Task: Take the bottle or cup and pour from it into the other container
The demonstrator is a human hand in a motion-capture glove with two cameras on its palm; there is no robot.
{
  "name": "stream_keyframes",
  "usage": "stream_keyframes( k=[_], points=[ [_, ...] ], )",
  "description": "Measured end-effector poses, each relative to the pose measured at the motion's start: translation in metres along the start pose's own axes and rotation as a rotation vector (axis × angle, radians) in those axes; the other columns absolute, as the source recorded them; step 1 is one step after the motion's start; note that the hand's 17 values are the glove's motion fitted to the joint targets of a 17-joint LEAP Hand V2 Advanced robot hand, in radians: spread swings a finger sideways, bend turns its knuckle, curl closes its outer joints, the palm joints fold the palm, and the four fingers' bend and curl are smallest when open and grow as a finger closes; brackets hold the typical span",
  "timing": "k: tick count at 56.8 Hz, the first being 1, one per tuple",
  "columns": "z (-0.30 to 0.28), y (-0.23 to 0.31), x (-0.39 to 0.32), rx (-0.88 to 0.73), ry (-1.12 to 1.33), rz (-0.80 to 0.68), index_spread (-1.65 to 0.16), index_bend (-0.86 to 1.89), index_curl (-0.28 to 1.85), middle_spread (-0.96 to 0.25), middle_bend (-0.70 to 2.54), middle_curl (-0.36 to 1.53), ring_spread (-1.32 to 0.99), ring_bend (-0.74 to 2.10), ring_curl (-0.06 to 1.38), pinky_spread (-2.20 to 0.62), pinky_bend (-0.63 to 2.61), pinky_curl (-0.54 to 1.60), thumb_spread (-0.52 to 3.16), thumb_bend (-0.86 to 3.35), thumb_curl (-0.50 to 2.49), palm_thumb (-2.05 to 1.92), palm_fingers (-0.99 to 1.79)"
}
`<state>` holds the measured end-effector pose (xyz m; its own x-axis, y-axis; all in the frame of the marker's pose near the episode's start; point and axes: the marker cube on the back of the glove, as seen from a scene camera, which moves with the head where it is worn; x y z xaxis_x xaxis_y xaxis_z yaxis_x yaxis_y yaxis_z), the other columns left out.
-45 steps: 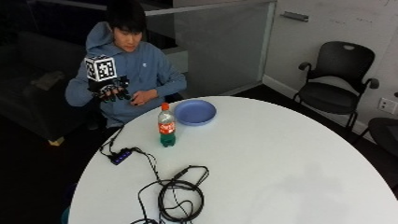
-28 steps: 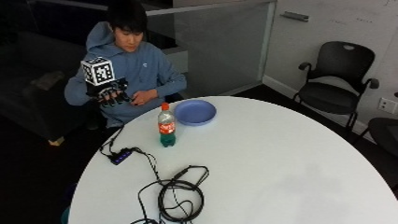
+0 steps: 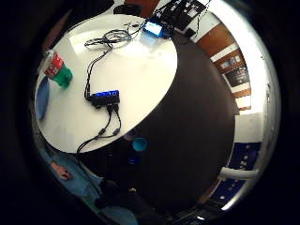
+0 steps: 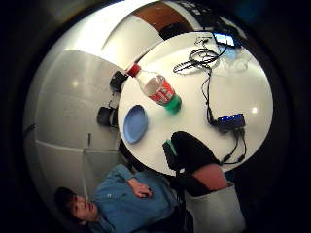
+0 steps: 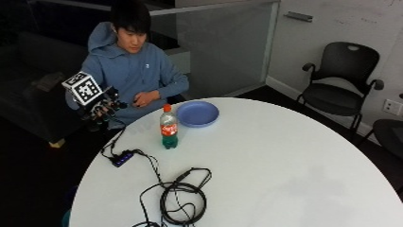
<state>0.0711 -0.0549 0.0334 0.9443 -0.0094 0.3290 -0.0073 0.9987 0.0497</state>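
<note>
A plastic bottle point(image 5: 168, 127) with a red cap, a red label and green drink at the bottom stands upright on the round white table point(image 5: 271, 161), near the far left edge. Just behind it to the right lies a shallow blue bowl point(image 5: 197, 113). My gloved right hand point(image 5: 104, 109) hangs in the air off the table's left edge, well left of the bottle, its fingers loosely curled and holding nothing. The thumb side palm view shows the bottle point(image 4: 158, 90), the bowl point(image 4: 135, 124) and my thumb point(image 4: 192, 150); the other palm view shows the bottle point(image 3: 57, 70).
A small black hub point(image 5: 123, 158) lit blue lies on the table in front of the hand, with a coil of black cables point(image 5: 179, 198) near the front edge. The person's bare hand point(image 5: 144, 99) rests at the chest. Two black chairs point(image 5: 340, 80) stand at the right.
My gloved hand has come down and moved a little to the left. The bottle and the bowl have not moved.
</note>
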Motion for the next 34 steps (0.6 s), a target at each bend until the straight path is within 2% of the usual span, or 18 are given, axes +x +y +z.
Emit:
stream_keyframes(
  k=[15, 34],
  points=[
    [0.026, -0.020, 0.012, 0.015, -0.227, 0.014, -0.36, 0.14, 0.21, -0.05, 0.19, 0.29, -0.01, 0.40, 0.26, 0.13, 0.60, 0.25, 0.97, -0.03, 0.31, 0.52, 0.08],
    [0.057, -0.054, -0.008, 0.014, -0.448, -0.007, -0.36, 0.14, 0.22, -0.06, 0.19, 0.30, -0.01, 0.42, 0.28, 0.14, 0.63, 0.27, 0.93, -0.03, 0.32, 0.50, 0.05]
  ],
)
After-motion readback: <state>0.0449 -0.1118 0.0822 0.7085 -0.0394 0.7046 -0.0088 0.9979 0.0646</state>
